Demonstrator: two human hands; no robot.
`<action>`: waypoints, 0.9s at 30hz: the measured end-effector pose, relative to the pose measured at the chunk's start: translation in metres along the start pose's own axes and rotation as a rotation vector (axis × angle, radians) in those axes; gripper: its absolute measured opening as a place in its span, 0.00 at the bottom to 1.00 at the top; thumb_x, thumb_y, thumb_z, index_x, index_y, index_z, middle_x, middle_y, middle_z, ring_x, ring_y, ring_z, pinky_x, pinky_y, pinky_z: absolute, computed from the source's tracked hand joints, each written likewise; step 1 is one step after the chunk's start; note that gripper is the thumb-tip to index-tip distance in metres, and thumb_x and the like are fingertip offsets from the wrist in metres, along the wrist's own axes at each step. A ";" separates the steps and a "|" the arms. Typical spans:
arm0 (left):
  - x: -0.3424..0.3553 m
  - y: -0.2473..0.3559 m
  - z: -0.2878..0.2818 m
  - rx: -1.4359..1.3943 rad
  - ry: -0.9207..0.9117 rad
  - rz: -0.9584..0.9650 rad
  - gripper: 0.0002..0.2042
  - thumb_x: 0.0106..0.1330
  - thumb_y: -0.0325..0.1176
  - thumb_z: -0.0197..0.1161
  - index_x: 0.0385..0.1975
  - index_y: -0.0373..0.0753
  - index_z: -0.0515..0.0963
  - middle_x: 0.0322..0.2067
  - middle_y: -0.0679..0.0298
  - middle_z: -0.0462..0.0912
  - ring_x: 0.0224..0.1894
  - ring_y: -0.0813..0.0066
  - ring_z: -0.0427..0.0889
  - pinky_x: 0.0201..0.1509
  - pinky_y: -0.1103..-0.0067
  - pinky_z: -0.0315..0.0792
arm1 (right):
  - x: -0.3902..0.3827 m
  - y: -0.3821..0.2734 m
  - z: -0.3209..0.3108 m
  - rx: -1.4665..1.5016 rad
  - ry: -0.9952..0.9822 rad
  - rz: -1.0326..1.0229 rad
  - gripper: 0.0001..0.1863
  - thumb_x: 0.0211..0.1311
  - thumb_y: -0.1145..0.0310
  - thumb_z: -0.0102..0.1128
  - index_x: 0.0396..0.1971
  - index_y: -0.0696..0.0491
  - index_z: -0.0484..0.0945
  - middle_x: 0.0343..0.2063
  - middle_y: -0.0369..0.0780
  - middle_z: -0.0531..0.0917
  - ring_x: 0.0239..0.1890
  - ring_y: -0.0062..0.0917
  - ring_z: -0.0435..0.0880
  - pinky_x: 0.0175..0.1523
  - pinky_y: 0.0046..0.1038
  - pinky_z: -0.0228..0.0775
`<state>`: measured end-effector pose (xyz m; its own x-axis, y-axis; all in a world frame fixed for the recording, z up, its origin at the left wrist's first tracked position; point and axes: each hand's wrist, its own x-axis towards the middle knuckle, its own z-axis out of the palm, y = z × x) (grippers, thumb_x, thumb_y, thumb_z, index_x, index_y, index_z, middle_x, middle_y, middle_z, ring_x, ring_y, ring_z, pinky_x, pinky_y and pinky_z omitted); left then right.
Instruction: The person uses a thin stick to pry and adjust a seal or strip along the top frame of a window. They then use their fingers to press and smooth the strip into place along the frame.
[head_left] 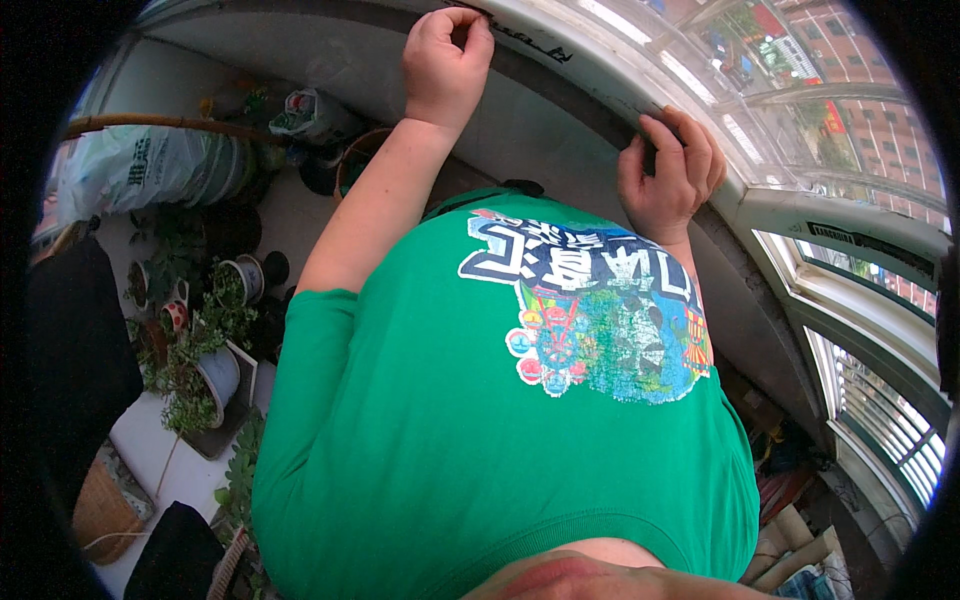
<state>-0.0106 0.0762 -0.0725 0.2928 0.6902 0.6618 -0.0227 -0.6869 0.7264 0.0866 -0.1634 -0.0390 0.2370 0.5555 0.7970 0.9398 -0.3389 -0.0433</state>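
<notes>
Both of my hands are raised to the white window frame (600, 65) at the top of the view. My left hand (445, 68) is closed in a pinch, thumb and forefinger meeting at the frame's edge beside a dark mark. What lies between those fingertips, if anything, is too small to make out. Farther right along the same frame, my right hand (675, 172) is closed with curled fingers, its fingertips at the inner edge of the frame. Its grip is partly hidden, so I cannot tell what it holds. Black marks (535, 45) run along the frame between the hands.
Potted plants (205, 370) crowd the left side, beneath a stuffed white plastic bag (150, 165) and a curved wooden pole (170, 122). Dark cloth (85, 370) hangs at far left. A slatted window (880, 400) is on the right, with rolled material (800, 550) below.
</notes>
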 end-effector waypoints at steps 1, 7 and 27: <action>0.000 -0.001 0.000 0.009 0.003 0.000 0.04 0.61 0.26 0.65 0.31 0.34 0.78 0.29 0.57 0.79 0.30 0.66 0.79 0.36 0.75 0.74 | 0.000 0.000 0.000 -0.002 0.000 0.002 0.13 0.48 0.70 0.66 0.37 0.45 0.83 0.48 0.31 0.79 0.52 0.27 0.74 0.57 0.30 0.58; -0.006 -0.008 -0.003 -0.141 -0.112 -0.085 0.09 0.64 0.35 0.66 0.36 0.37 0.78 0.34 0.61 0.80 0.33 0.68 0.81 0.38 0.75 0.77 | 0.000 0.001 -0.001 -0.002 -0.012 0.006 0.13 0.48 0.70 0.66 0.37 0.45 0.83 0.48 0.31 0.79 0.52 0.27 0.74 0.57 0.30 0.58; 0.001 0.005 0.001 -0.013 -0.059 0.016 0.05 0.64 0.27 0.60 0.31 0.32 0.75 0.31 0.52 0.78 0.33 0.56 0.77 0.39 0.69 0.73 | 0.000 0.001 -0.001 -0.006 -0.013 0.021 0.12 0.48 0.69 0.66 0.36 0.45 0.84 0.47 0.31 0.79 0.52 0.27 0.74 0.57 0.31 0.58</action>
<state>-0.0098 0.0737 -0.0684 0.3476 0.6642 0.6618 -0.0403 -0.6946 0.7182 0.0871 -0.1646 -0.0387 0.2601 0.5578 0.7882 0.9331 -0.3550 -0.0567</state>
